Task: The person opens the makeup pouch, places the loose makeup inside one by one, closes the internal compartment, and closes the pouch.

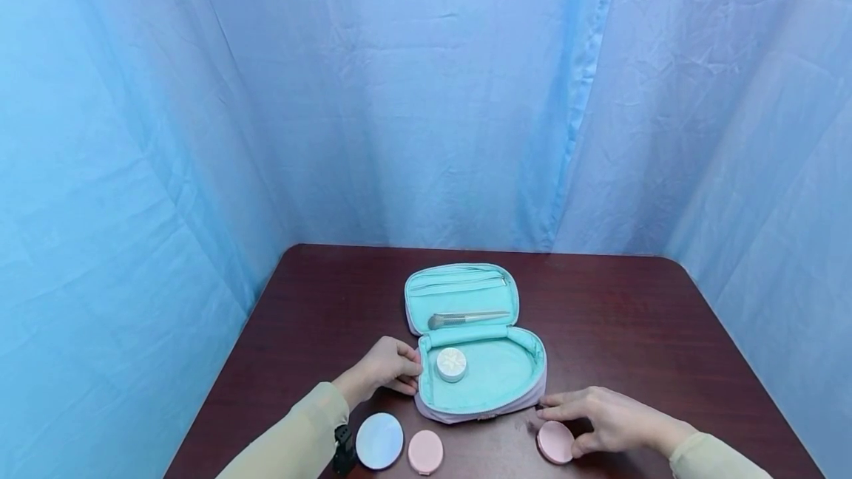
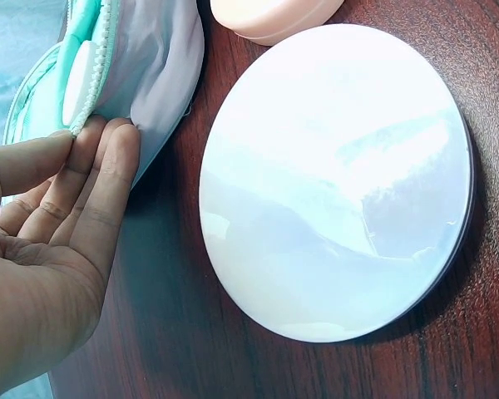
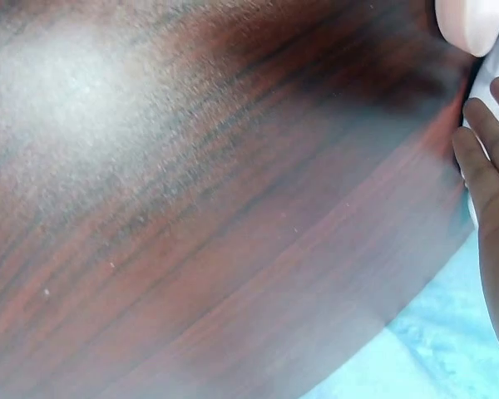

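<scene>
A cosmetic bag, lilac outside and mint inside, lies unzipped on the table with its lid folded back. Within its main compartment sits a small round white container; a makeup brush lies across the lid's lining. My left hand pinches the bag's left zipper edge between thumb and fingers. My right hand is beside a round pink compact, its thumb at the compact's right edge and its fingertips near the bag's lower right corner. In the right wrist view, the visible fingers look fairly straight.
A round, shiny white disc and a second pink compact lie near the table's front, below the bag. The dark wooden table has blue curtains behind it and at both sides.
</scene>
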The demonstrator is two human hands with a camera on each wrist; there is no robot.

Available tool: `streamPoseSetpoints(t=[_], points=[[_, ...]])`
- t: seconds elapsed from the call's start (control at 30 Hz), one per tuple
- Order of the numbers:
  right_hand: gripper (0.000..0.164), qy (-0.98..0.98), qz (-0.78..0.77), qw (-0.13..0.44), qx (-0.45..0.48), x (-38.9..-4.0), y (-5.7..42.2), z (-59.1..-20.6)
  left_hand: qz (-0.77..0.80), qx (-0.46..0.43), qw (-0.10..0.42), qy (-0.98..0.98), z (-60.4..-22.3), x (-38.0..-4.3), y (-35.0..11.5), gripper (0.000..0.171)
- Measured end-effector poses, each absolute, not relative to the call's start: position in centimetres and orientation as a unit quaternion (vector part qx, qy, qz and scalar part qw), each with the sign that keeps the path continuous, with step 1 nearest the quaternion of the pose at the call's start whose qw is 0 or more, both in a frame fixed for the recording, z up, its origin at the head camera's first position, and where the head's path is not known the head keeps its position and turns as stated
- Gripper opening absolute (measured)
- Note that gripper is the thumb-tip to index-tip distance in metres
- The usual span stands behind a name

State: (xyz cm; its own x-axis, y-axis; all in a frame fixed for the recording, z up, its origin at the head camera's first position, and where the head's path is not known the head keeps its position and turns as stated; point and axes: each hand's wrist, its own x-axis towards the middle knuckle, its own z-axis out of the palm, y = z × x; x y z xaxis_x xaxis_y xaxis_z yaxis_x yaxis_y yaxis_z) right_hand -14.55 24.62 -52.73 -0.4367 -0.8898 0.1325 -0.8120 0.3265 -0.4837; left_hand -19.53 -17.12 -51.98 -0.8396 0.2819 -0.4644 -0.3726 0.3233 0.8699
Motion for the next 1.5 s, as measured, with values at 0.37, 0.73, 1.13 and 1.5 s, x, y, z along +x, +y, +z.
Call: streamPoseSetpoints(t=[0.37,0.73,1.13,1.5], points=[[0.061,0.820,-0.220,0.021,-0.528,-13.4,24.1,-54.5,0.581,-0.030,0.283,0.763,-52.2,-19.7,-17.1,0.009],[0.052,0.816,-0.217,0.002,-0.535,-13.2,24.0,-55.4,0.585,-0.033,0.285,0.759,-52.2,-19.7,-17.1,0.008],[0.048,0.814,-0.196,-0.040,-0.545,-13.3,23.9,-55.2,0.579,-0.030,0.285,0.763,-52.2,-19.8,-17.0,0.008],[0.045,0.820,-0.198,-0.033,-0.536,-13.8,23.8,-54.7,0.579,-0.030,0.286,0.763,-52.1,-19.8,-17.0,0.009]])
